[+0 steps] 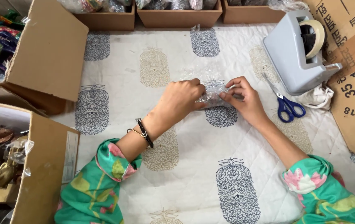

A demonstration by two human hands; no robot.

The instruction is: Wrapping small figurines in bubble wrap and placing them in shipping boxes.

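your left hand (181, 97) and right hand (244, 97) both grip the small clear bubble-wrapped bundle (214, 96); it looks mostly wrapped, untaped, with the grey tape dispenser (293, 54) beside the blue-handled scissors (283, 99).

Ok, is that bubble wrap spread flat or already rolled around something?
Rolled up: the bubble wrap is a tight small bundle pinched between the left hand and right hand. What's inside, cannot tell.
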